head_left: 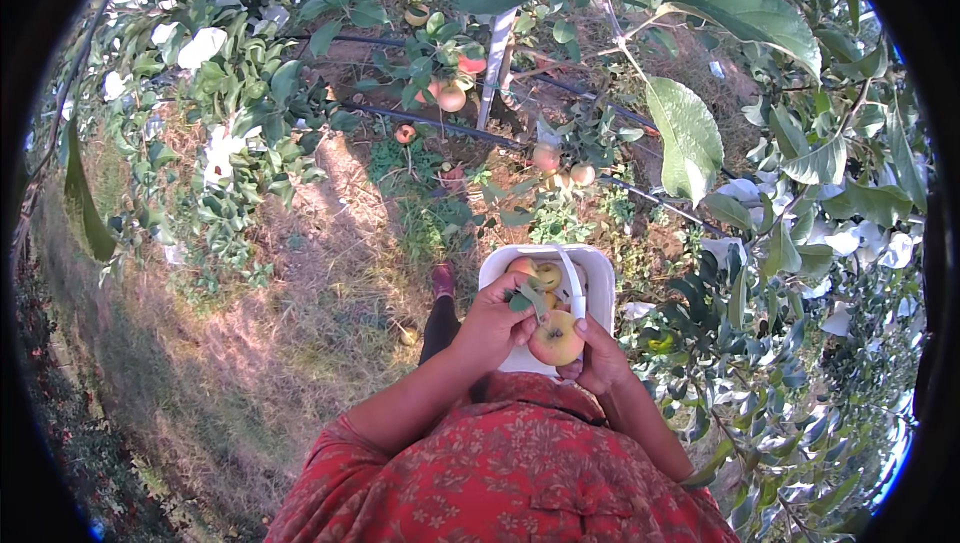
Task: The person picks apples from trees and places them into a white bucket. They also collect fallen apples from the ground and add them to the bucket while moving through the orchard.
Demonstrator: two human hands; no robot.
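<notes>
My right hand is closed around a yellow-red apple, held over the near side of a white bucket. Just left of it, my left hand pinches a small sprig of green leaves close to the top of the apple. Inside the bucket lie several more apples, partly covered by my hands. The bucket's white handle stands up across the opening, beside the apple in my right hand.
Apples hang ahead on low branches, some at the left and some at the right. Dark pipes run across near a pale post. Leafy branches crowd the right side; dry grass covers the left.
</notes>
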